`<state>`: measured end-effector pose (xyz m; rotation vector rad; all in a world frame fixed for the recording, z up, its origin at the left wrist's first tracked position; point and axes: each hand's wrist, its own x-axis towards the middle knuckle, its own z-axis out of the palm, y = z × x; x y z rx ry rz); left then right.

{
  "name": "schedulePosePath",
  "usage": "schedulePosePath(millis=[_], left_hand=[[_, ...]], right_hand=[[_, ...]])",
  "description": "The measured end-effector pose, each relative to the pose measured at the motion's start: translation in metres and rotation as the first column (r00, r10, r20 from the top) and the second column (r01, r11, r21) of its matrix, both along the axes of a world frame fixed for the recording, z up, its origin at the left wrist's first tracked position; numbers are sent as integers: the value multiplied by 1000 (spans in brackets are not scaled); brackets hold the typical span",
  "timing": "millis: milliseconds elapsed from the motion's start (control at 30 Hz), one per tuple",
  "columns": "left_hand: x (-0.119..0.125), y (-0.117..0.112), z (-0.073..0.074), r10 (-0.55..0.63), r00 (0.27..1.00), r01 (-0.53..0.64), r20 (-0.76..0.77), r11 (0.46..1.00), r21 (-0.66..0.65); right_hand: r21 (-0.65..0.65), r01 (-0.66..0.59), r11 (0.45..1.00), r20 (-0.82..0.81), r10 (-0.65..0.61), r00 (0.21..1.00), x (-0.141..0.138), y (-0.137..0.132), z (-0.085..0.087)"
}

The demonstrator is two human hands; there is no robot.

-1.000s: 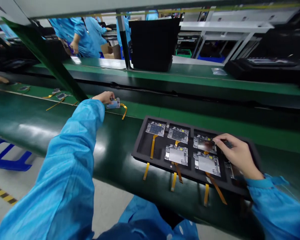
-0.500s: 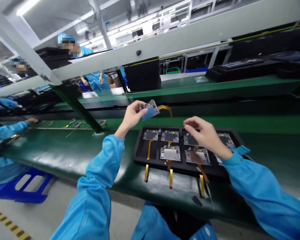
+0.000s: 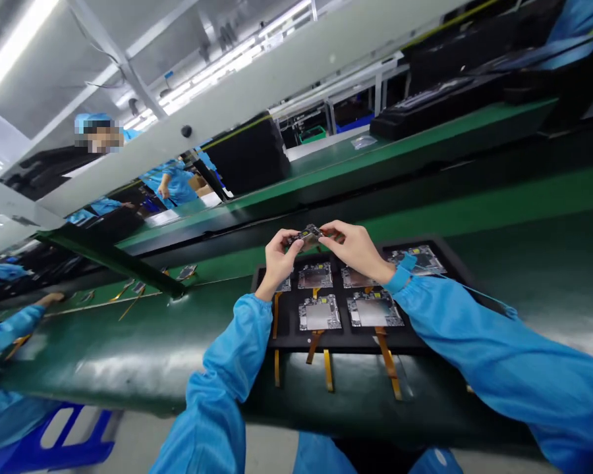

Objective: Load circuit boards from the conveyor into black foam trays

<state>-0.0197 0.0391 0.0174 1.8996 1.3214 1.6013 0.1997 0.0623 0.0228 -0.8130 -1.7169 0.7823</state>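
Note:
A small circuit board (image 3: 308, 238) is held up over the far edge of a black foam tray (image 3: 296, 339). My left hand (image 3: 279, 260) pinches its left end between thumb and fingers. At the other end, my right hand (image 3: 354, 249) grips the board's right edge, fingers closed. In the tray's compartments lie several more boards, among them a silver-faced board (image 3: 320, 313) and a neighbouring board (image 3: 375, 309) with an orange ribbon cable (image 3: 386, 355) hanging over the front edge. My right forearm hides part of the tray.
Along the green bench (image 3: 128, 355), loose flex strips such as a yellow one (image 3: 329, 370) lie before the tray. A dark green post (image 3: 113, 263) rises at left, near several boards and a co-worker's arm (image 3: 10, 329). A raised shelf (image 3: 326, 171) runs behind.
My right hand has moved left and up from above the tray and taken hold of the board's right end. The board is now tilted flatter, and the camera view has turned.

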Motion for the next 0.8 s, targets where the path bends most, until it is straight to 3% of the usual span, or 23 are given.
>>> schedulePosePath(millis=[100,333,533,667,800], left_hand=[[-1,-3,-8,-23,1000,22,9,999,39],[-2,-8,-11,-51,996,43,72,994,100],[7,-6,-22,-162,960,178,229,983,-52],[14,-13,-23,-112,970,155,216,969,-192],[17,-17,-20,-64,975,102,211,979,-175]], right_hand=[[-80,-56,995,-52,52,997,0,-3,-7],[-275,-215,937,-259,143,955,-4,-3,-16],[-418,-307,855,-480,79,874,-6,-4,-13],[-452,-382,806,-533,99,840,-8,-6,-13],[-468,-423,776,-559,112,822,-10,-7,-14]])
